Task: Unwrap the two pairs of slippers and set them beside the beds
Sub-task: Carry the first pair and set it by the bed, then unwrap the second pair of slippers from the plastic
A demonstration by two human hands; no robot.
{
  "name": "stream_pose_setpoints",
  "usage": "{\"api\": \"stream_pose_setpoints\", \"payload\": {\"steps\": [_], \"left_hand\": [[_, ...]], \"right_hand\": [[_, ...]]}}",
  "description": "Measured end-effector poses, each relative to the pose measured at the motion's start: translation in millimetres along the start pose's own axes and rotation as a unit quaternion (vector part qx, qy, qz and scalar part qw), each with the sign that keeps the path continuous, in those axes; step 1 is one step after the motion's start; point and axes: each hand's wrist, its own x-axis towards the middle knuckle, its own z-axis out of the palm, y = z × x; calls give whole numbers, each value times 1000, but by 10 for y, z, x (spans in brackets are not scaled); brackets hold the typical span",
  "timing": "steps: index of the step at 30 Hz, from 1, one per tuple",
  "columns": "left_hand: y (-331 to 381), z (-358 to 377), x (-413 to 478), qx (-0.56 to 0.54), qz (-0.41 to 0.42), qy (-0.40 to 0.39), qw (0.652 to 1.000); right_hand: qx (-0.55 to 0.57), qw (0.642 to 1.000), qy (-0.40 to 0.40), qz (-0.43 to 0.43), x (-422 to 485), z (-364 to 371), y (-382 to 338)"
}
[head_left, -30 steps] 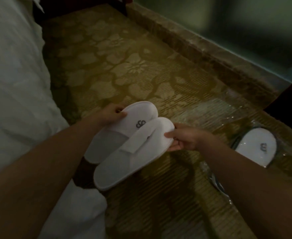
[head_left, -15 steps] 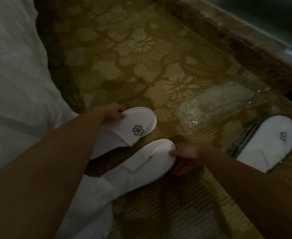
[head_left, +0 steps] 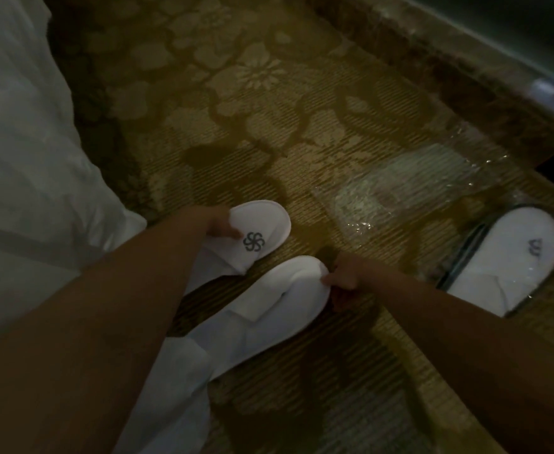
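Two white unwrapped slippers lie on the patterned carpet beside the bed. My left hand [head_left: 218,222] grips the toe of the left slipper [head_left: 262,229], which shows a dark pinwheel logo. At the toe edge of the right slipper [head_left: 278,299], my right hand [head_left: 342,278] pinches the fabric; this slipper lies with its strap up and no logo visible. The second pair of slippers [head_left: 511,257] sits at the right, still inside clear plastic wrap. An empty clear wrapper [head_left: 396,188] lies flat on the carpet between the two pairs.
The white bed cover [head_left: 23,158] fills the left side and hangs down to the floor. A brown stone ledge [head_left: 432,70] runs along the far edge of the carpet [head_left: 269,109]. A dark piece of furniture is at the right edge.
Both hands have lowered the slippers from mid-air down to the carpet and spread them apart. The view has tilted downward and shifted slightly.
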Motion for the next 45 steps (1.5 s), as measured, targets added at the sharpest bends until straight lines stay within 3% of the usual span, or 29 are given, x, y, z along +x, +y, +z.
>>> {"api": "stream_pose_setpoints", "payload": {"steps": [4, 8, 12, 18, 24, 30, 36, 41, 45], "left_hand": [[48, 36, 14, -11, 4, 8, 1000], [302, -96, -159, -33, 28, 56, 997], [678, -209, -365, -37, 101, 102, 989], [1299, -212, -583, -4, 179, 73, 981], [2123, -142, -908, 3, 279, 73, 958], [2928, 115, -1099, 71, 350, 41, 933], [3341, 375, -1120, 133, 328, 8, 935], [3596, 543, -917, 166, 293, -24, 941], [3852, 560, -828, 137, 302, -28, 943]], "right_hand": [[-109, 991, 65, -29, -79, -6, -19], [-148, 977, 128, -78, -155, -80, -38], [-94, 981, 118, -121, -257, -302, 30], [-6, 966, 214, -148, -584, -802, 310], [37, 954, 277, -110, -870, -1152, 882], [125, 949, 286, -48, -1168, -1402, 1386], [199, 934, 297, 4, -1275, -1457, 1809], [201, 906, 367, 58, -1256, -1477, 2070], [246, 894, 367, 73, -1163, -1486, 2226]]}}
